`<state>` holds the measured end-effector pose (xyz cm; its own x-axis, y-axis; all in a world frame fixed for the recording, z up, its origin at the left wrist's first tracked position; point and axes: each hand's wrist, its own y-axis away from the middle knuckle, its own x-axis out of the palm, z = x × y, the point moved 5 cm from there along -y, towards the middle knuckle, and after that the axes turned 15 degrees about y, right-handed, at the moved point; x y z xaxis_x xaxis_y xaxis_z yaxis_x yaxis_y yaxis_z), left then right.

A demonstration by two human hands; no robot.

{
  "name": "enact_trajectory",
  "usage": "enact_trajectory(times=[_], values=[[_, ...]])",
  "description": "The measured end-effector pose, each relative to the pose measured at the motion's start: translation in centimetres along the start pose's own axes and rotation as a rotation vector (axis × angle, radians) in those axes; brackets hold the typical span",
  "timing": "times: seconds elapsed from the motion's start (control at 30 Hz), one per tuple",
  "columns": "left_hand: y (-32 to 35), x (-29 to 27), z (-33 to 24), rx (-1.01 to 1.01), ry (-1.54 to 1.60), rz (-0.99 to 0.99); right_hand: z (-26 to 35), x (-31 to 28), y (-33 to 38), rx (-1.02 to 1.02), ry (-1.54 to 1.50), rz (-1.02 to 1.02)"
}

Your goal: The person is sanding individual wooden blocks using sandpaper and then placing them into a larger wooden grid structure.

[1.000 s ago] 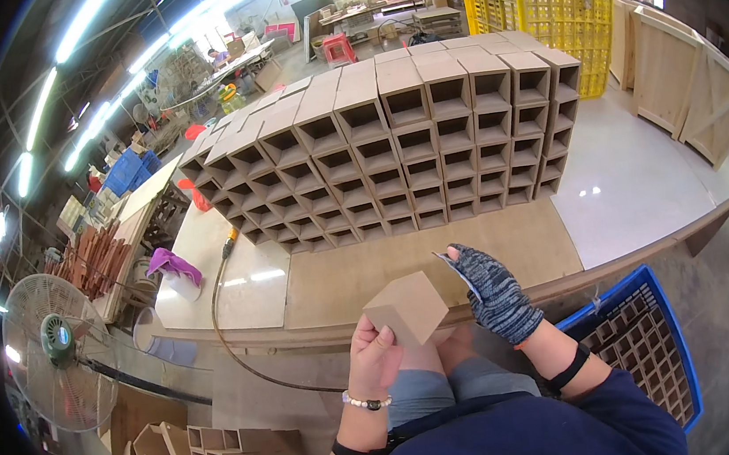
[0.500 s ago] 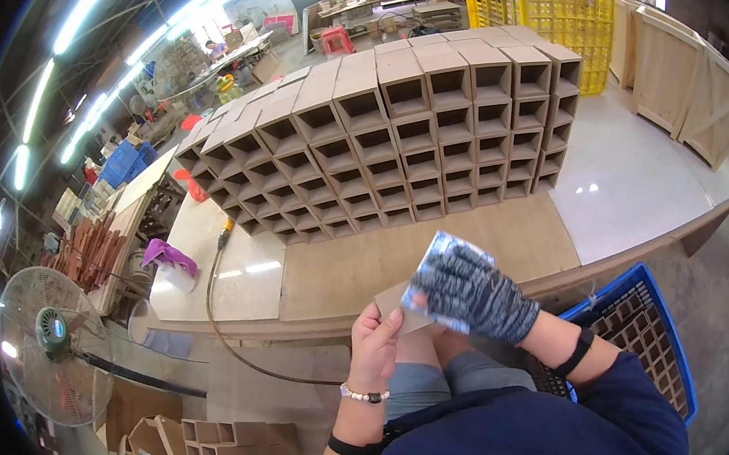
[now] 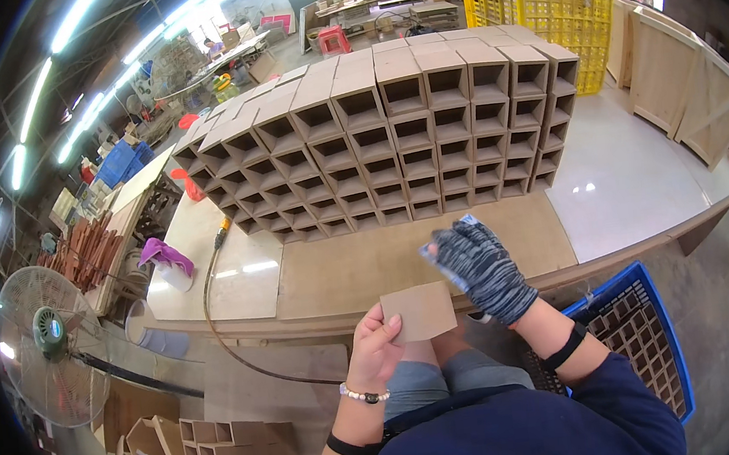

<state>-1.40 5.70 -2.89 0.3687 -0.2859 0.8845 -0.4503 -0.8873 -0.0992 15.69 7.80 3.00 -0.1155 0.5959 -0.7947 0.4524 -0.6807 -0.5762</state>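
Note:
My bare left hand (image 3: 375,348) pinches a small brown square-faced wooden piece (image 3: 424,310) by its left edge, thumb on top, above my lap. It resembles the stacked boxes, but its depth is hidden. My right hand (image 3: 487,278), in a grey knitted glove, is closed on a flat blue-and-white printed sheet (image 3: 445,270). That sheet shows past the fingertips, up and to the right of the brown piece and apart from it. Beyond both hands stands a wide stack of brown open-ended square boxes (image 3: 399,131), several rows high, on the table (image 3: 343,274).
At my right, low down, stands a blue crate (image 3: 684,372) holding more boxes. A hose (image 3: 210,301) hangs over the table's front edge. Left are a fan (image 3: 52,336), a purple cloth (image 3: 163,251) on a white bottle and more boxes (image 3: 250,444). Yellow crates (image 3: 541,5) rise behind.
My right hand has lifted the printed sheet off the brown piece, moving up and right. The piece now faces up more fully in my left hand, which has barely moved.

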Motion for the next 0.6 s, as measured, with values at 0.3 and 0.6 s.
enact_trajectory(times=[0.3, 0.6], values=[[-0.4, -0.7, -0.3, 0.144, 0.307, 0.029, 1.8, -1.7, 2.3, 0.149, -0.631, -0.223], [0.3, 0.9, 2.0, -0.114, 0.674, 0.112, 1.7, -3.2, 0.6, -0.004, -0.290, -0.338]])
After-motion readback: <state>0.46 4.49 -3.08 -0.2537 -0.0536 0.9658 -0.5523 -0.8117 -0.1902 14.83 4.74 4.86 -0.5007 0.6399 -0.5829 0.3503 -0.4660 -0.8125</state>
